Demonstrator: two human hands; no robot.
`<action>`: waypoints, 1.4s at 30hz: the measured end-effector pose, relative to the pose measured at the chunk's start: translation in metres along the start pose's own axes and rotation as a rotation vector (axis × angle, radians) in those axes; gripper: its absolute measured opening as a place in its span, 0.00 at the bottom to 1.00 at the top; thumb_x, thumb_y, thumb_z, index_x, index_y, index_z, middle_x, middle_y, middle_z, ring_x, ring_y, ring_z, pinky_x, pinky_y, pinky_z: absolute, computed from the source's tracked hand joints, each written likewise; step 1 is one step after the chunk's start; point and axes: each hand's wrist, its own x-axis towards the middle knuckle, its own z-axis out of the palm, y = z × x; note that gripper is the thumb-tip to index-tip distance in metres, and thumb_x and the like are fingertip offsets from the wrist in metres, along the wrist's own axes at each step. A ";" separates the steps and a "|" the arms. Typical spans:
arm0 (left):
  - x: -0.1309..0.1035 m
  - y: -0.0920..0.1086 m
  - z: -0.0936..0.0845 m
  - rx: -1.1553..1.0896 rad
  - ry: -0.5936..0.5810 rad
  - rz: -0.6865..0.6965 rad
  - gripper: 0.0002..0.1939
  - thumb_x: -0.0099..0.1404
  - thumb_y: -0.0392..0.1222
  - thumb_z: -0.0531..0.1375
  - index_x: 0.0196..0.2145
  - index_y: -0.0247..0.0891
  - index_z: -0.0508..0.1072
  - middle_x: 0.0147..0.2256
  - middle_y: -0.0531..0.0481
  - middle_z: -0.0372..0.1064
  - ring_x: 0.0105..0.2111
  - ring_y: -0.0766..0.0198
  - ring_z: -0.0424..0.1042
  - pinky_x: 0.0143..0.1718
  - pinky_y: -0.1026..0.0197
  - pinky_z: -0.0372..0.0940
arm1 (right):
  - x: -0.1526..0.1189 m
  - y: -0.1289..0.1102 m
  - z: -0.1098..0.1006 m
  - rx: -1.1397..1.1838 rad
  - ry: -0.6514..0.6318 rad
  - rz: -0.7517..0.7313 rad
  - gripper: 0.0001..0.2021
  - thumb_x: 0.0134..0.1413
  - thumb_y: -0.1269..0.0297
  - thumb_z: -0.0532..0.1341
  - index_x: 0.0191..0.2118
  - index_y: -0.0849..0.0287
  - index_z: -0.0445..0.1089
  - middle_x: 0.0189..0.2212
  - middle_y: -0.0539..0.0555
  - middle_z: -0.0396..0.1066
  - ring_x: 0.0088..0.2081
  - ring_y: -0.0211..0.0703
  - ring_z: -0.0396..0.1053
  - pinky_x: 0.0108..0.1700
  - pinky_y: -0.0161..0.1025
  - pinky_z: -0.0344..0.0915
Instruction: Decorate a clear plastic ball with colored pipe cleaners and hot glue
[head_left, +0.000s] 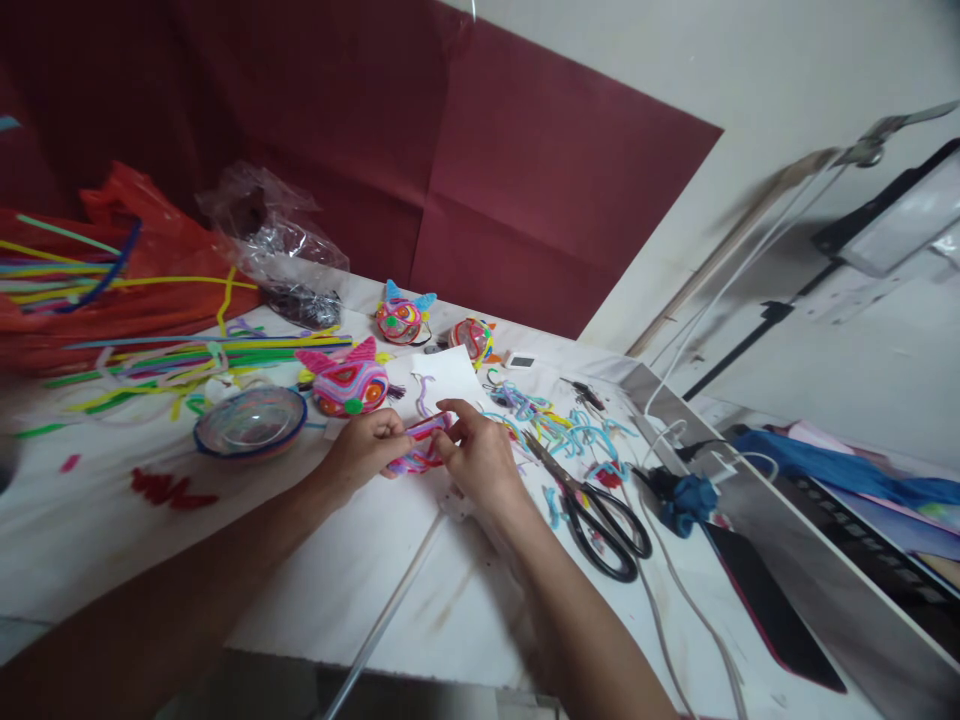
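Both hands hold a small pink, purple and red craft piece (pixel 417 455) that looks made of pipe cleaners, near the middle of the table. My left hand (pixel 367 450) is closed on its left side, thumb and fingers pinching. My right hand (pixel 480 450) grips the right side, fingertips at its upper edge. Part of the piece is hidden behind the fingers. Just beyond the left hand sits a pink cat-like head (pixel 349 380) with pointed ears and a green nose. A clear bowl (pixel 251 422) with a blue rim stands left of it.
Black-handled scissors (pixel 600 520) lie right of my right hand, near blue pipe-cleaner scraps (pixel 577 435). Pipe cleaners (pixel 180 365) and a red bag (pixel 150 250) fill the left. Two more decorated heads stand behind, one blue-eared (pixel 400 315). A phone (pixel 776 605) and cables lie right.
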 end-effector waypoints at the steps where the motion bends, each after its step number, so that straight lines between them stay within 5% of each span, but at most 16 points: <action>1: 0.000 0.000 0.000 0.000 0.001 0.005 0.14 0.43 0.49 0.62 0.21 0.40 0.62 0.17 0.58 0.60 0.21 0.64 0.65 0.19 0.62 0.66 | 0.001 0.000 -0.001 -0.013 -0.017 -0.011 0.20 0.54 0.69 0.61 0.54 0.56 0.73 0.28 0.50 0.78 0.28 0.43 0.72 0.35 0.37 0.63; 19: -0.007 0.011 -0.002 -0.086 0.017 -0.019 0.13 0.42 0.49 0.63 0.20 0.40 0.64 0.19 0.57 0.59 0.23 0.64 0.64 0.19 0.63 0.66 | 0.025 -0.015 -0.024 -0.034 -0.335 -0.083 0.13 0.55 0.77 0.56 0.41 0.55 0.74 0.17 0.43 0.66 0.21 0.36 0.63 0.28 0.31 0.57; 25: -0.007 0.013 -0.003 -0.274 0.003 -0.056 0.14 0.45 0.52 0.62 0.25 0.38 0.68 0.26 0.54 0.62 0.24 0.64 0.64 0.18 0.61 0.67 | 0.028 -0.017 -0.025 -0.040 -0.347 -0.071 0.12 0.55 0.79 0.56 0.39 0.57 0.72 0.19 0.45 0.68 0.23 0.37 0.66 0.29 0.31 0.58; 42: -0.004 0.009 -0.008 -0.267 -0.143 -0.034 0.10 0.42 0.44 0.66 0.24 0.40 0.72 0.24 0.52 0.70 0.25 0.61 0.70 0.25 0.58 0.71 | 0.029 -0.013 -0.030 -0.019 -0.312 -0.069 0.13 0.54 0.80 0.56 0.39 0.58 0.74 0.19 0.46 0.70 0.23 0.37 0.67 0.30 0.32 0.61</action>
